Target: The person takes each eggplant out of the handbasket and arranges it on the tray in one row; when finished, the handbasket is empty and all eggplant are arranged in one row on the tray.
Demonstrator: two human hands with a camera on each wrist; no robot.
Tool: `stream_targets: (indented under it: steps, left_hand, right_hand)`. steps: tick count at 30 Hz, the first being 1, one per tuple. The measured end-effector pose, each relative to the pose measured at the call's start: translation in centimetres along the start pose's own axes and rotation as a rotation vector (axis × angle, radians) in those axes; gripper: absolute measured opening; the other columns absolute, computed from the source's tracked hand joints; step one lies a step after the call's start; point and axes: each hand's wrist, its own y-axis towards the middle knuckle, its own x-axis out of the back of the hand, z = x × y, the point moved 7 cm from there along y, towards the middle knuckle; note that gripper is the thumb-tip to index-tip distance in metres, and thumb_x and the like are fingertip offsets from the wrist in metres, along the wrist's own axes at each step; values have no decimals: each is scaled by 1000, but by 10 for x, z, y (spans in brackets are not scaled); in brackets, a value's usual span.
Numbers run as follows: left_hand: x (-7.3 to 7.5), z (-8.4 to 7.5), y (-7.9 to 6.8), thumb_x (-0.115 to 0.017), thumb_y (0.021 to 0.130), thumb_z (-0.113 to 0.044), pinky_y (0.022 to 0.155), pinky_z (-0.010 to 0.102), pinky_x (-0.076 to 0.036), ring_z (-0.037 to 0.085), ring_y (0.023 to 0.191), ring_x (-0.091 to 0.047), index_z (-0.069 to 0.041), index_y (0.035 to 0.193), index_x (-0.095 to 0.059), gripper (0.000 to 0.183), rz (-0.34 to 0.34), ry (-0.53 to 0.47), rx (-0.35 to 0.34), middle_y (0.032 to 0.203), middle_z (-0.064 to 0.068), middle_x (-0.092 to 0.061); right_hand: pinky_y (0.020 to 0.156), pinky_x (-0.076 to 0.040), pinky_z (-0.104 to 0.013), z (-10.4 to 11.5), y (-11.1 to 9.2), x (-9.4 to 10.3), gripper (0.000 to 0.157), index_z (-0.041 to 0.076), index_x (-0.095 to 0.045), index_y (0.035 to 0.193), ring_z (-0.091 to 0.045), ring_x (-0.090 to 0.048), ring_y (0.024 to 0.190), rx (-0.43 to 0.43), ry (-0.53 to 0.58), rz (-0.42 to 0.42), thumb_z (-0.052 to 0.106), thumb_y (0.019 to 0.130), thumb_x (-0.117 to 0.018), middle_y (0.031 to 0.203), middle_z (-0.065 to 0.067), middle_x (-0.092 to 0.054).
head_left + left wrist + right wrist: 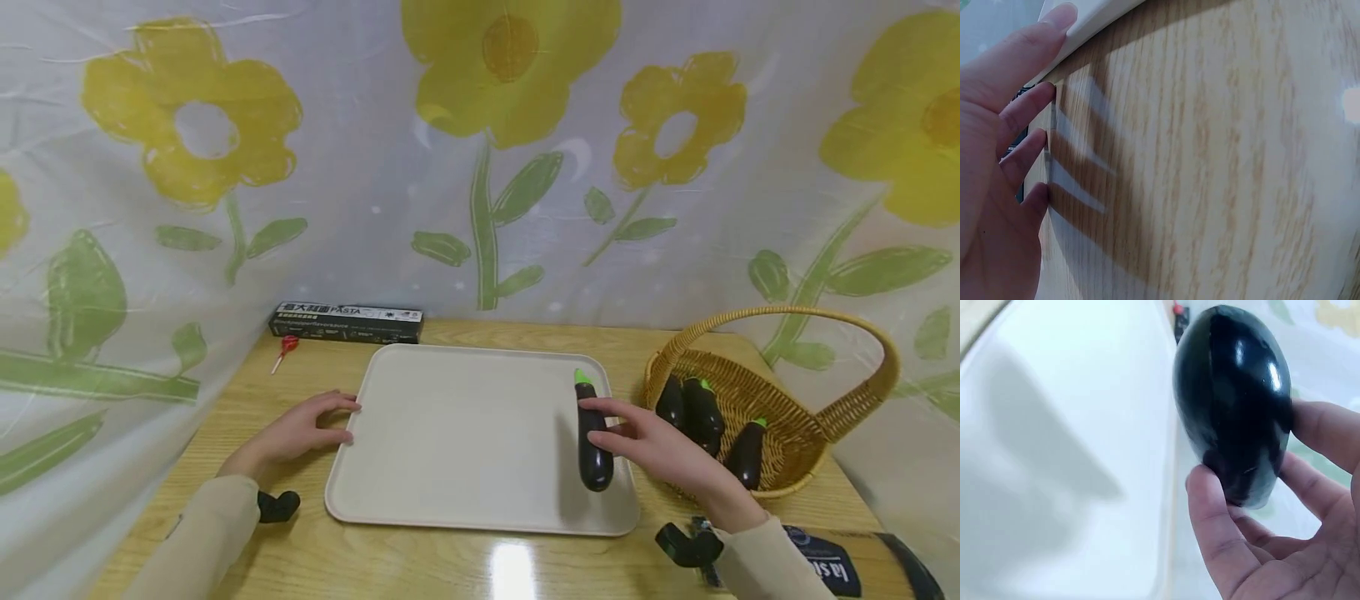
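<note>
A dark, glossy eggplant (pixel 592 446) with a bright green stem is pinched between the thumb and fingers of my right hand (pixel 663 442). It hangs above the right side of a white tray (pixel 465 442), its shadow falling on the tray. Seen from the right wrist, the eggplant (pixel 1235 400) points its rounded end toward the camera. At the tray's left edge is my left hand (pixel 303 429), its fingers spread and holding nothing; the thumb and fingertips are at the rim. Several more eggplants (pixel 701 417) lie in a wicker basket (pixel 795 425) on the right.
Behind the tray's left corner lies a black pasta box (pixel 345 325), with a red lollipop (pixel 288 343) in front of it. A package (pixel 832 562) sits at the front right, partly under my right sleeve. A flower-printed curtain (pixel 360 167) hangs behind the wooden table (pixel 412 558).
</note>
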Motion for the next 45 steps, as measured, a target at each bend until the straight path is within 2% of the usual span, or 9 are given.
stream_targets:
  steps: [7, 17, 20, 25, 30, 34, 39, 45]
  left_hand:
    - [-1, -2, -3, -75, 87, -32, 111, 66, -19, 48, 141, -23, -11, 129, -61, 49, -5, 11, 11, 146, 20, -44]
    - [-1, 1, 0, -75, 87, -31, 113, 66, -16, 48, 141, -21, -9, 130, -61, 51, 4, -20, 27, 146, 21, -44]
    - [-2, 2, 1, -76, 86, -32, 114, 64, -15, 46, 142, -21, -11, 130, -61, 51, 1, -34, 39, 147, 19, -44]
    - [0, -2, 2, -76, 86, -31, 113, 64, -16, 46, 142, -22, -11, 129, -61, 50, -14, -43, 11, 146, 19, -45]
    - [0, -1, 2, -77, 85, -30, 113, 64, -16, 47, 141, -23, -10, 128, -62, 50, -13, -25, 1, 146, 20, -45]
    - [0, -1, 2, -77, 85, -29, 113, 64, -16, 47, 142, -22, -9, 128, -62, 49, -3, -30, 3, 147, 21, -44]
    - [1, -2, 2, -76, 86, -30, 113, 64, -16, 47, 142, -22, -9, 128, -62, 50, 1, -19, 13, 147, 20, -44]
    - [1, -2, 2, -77, 86, -31, 113, 65, -16, 47, 142, -23, -10, 128, -62, 50, 3, -13, 11, 146, 19, -45]
  right_hand:
    - [92, -50, -45, 5, 53, -30, 50, 18, -49, 142, -25, -64, 109, 54, 47, 14, 33, 97, -62, 139, -14, -52]
    - [83, -52, -36, 14, 102, -65, 50, 14, -50, 142, -22, -63, 105, 54, 71, 47, 25, 96, -64, 140, -15, -50]
    - [83, -51, -35, 18, 111, -71, 51, 15, -49, 144, -20, -63, 105, 49, 53, 43, 25, 96, -64, 139, -13, -51]
    - [85, -51, -35, 24, 124, -77, 52, 15, -48, 145, -20, -63, 109, 58, 26, 38, 23, 96, -63, 141, -12, -51]
    - [88, -51, -36, 27, 132, -86, 49, 9, -49, 144, -26, -64, 110, 97, 32, 58, 17, 97, -61, 144, -18, -46]
    - [89, -51, -36, 30, 138, -93, 47, 5, -51, 141, -30, -65, 107, 133, 25, 61, 15, 96, -61, 142, -21, -48]
    - [93, -49, -39, 39, 147, -107, 47, 6, -52, 141, -32, -63, 110, 130, -15, 62, 18, 96, -62, 140, -18, -52]
    - [86, -49, -36, 50, 162, -128, 49, 10, -53, 140, -26, -60, 105, 117, -104, 63, 24, 95, -64, 133, -19, -55]
